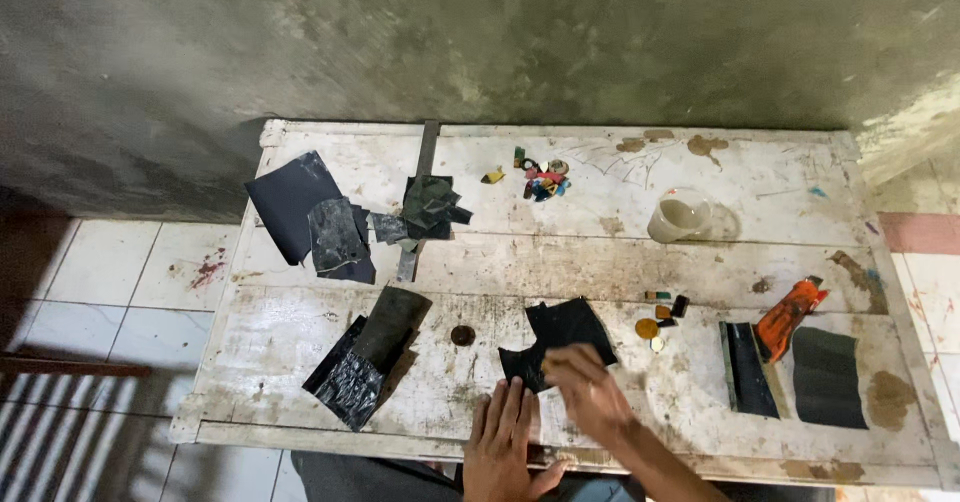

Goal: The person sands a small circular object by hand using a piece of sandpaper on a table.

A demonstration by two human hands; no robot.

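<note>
My left hand (505,442) lies flat on the white wooden table (700,182) near its front edge, fingers together and spread forward, holding nothing. My right hand (590,387) is blurred just to its right, fingers curled at the lower edge of a torn black sheet of sandpaper (565,330). Whether the fingers pinch the sheet or only touch it is unclear. A small round brown disc (462,335) lies left of that sheet.
More dark sandpaper pieces lie at the left front (365,357), back left (300,207) and right (828,377). A white cup (680,217), small colourful bits (540,177), coin-like pieces (655,327), an orange rag (790,312) and a dark bar (745,370) are there too.
</note>
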